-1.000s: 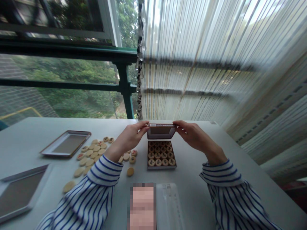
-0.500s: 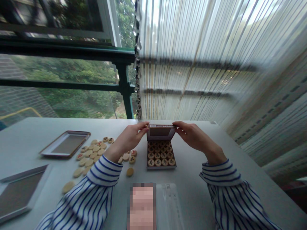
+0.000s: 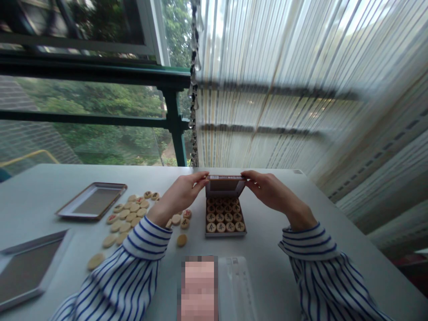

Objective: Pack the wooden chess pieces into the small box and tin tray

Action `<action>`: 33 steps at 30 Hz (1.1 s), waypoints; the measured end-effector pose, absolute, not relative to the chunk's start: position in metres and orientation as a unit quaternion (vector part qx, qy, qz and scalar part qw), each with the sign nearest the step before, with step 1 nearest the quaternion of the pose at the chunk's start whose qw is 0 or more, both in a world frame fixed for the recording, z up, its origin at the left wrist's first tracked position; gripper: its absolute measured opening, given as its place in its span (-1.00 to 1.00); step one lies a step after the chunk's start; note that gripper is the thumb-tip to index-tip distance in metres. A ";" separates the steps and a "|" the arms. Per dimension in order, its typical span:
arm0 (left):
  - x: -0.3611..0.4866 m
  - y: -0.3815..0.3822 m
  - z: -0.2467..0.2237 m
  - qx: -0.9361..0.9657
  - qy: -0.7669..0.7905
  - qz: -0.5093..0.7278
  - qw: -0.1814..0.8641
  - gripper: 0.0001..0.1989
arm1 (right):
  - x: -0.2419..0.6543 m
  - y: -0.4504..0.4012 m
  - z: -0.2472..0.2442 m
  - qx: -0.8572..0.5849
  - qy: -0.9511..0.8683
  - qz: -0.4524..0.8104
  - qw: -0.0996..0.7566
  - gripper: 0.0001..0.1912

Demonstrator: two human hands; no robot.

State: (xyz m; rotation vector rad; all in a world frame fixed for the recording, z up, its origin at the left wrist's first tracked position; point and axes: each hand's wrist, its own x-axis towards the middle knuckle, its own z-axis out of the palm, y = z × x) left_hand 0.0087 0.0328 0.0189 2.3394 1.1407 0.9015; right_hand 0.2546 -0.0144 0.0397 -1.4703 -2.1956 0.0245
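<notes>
Xiangqi box (image 3: 226, 234) is looking packed, your left hand (image 3: 182, 191) and right hand (image 3: 267, 189) are pinching its not-yet-closed lid (image 3: 224, 193), loose pieces (image 3: 124, 214) lying out.

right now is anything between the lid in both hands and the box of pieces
Nothing visible. The left hand and right hand hold the tilted lid at its sides, by the far end of the box; loose pieces lie off to the left.
</notes>
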 end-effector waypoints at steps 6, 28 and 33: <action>0.008 0.032 0.019 0.838 0.403 0.318 0.187 -0.59 | 0.255 -0.014 0.038 -0.537 -0.808 0.015 0.242 -0.70; 0.007 0.030 0.021 0.844 0.401 0.294 0.202 -0.62 | 0.256 -0.015 0.038 -0.551 -0.809 0.028 0.205 -0.72; 0.007 0.030 0.021 0.850 0.396 0.289 0.192 -0.64 | 0.257 -0.015 0.039 -0.553 -0.810 0.023 0.194 -0.72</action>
